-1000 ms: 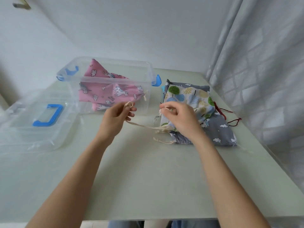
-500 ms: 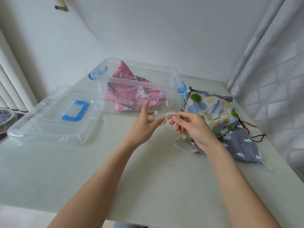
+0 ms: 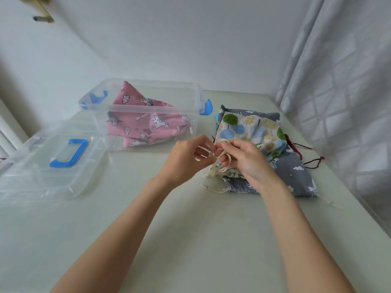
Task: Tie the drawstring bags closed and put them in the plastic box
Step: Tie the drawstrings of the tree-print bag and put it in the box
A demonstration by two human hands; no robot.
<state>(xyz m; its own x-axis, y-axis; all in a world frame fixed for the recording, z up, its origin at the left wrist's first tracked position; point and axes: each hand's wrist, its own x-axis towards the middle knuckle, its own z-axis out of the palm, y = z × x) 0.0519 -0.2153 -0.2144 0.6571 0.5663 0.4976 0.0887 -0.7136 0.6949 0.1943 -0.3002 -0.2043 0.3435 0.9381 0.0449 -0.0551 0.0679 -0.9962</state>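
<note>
Both hands work the cream drawstring (image 3: pixel 222 154) of the leaf-print bag (image 3: pixel 251 130), which lies on top of a stack of bags near the right edge of the desk (image 3: pixel 190 240). The right hand (image 3: pixel 245 159) has its grip curled around a loop of the cord, and the left hand (image 3: pixel 186 159) pinches the cord just beside it, fingertips almost touching the right hand's. The knot looks half formed. To finish it well, the free end should probably pass fully through the loop and both hands pull apart evenly, close to the gathered mouth, so the knot seats against the fabric and does not slide loose. Keeping the bag flat on the stack should stop the grey cloud-print bag (image 3: pixel 296 174) beneath from dragging along.

The clear plastic box (image 3: pixel 146 106) stands toward the far edge, open, with a pink unicorn-print bag (image 3: pixel 143 123) inside, its cord end at the right wall. The box lid (image 3: pixel 42 166), with a blue handle, lies flat by the left edge.
</note>
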